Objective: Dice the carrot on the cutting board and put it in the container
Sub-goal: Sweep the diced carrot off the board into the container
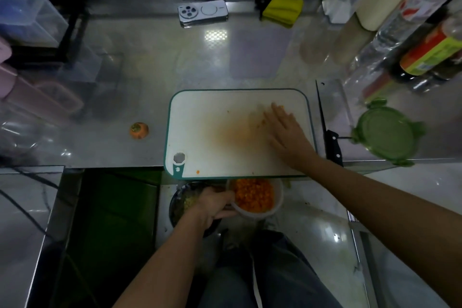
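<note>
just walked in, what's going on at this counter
A person is finishing a carrot-dicing job. The left hand holds a container of diced carrot just below the near edge of the cutting board. The right hand lies flat and open on the board by a few leftover bits. The knife lies right of the board, near a green lid.
</note>
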Available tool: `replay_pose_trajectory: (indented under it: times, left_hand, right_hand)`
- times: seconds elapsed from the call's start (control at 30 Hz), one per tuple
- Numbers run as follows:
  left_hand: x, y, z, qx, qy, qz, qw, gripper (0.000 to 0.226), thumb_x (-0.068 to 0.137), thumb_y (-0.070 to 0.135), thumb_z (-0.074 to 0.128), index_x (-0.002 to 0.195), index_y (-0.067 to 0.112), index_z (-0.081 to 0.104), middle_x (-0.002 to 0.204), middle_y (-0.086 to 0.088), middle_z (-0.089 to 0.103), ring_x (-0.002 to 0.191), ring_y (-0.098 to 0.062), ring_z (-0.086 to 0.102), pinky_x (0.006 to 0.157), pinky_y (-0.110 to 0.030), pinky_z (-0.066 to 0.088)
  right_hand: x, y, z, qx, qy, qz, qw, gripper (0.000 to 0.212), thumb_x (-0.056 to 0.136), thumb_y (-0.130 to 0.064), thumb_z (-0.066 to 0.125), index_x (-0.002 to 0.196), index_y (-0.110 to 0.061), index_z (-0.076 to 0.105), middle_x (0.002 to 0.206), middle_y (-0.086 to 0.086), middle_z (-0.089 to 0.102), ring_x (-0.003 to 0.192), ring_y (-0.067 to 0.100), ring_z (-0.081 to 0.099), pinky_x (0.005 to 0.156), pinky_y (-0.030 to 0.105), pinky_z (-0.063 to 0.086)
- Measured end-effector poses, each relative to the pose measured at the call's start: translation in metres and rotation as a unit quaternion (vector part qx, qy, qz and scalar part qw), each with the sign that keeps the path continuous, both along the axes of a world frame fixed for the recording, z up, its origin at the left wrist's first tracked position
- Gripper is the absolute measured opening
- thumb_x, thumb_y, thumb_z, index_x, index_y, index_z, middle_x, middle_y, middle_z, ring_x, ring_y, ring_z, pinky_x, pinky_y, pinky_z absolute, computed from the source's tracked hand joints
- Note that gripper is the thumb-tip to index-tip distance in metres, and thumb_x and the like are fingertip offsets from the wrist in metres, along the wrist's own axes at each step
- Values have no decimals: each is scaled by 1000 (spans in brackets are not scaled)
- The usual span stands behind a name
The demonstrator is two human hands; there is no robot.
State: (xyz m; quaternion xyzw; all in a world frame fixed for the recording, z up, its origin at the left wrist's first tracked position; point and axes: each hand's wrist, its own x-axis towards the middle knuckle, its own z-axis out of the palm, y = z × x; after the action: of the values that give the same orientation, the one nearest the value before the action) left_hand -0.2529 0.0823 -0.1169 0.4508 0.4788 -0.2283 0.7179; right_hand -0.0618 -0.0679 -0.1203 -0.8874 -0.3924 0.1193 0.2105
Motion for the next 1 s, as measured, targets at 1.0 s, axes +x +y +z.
replay_pose_trajectory:
  times: [1.0]
  left_hand:
    - [10,-15,-3,42,11,1,999,26,84,-4,55,109,-8,61,108,-25,66,99,-32,66,78,-39,58]
  right_hand:
    - [-90,-43,1,-61,1,284,957,56,103,-34,28,152,-13,11,160,2,3,147,10,-8,119,31,-10]
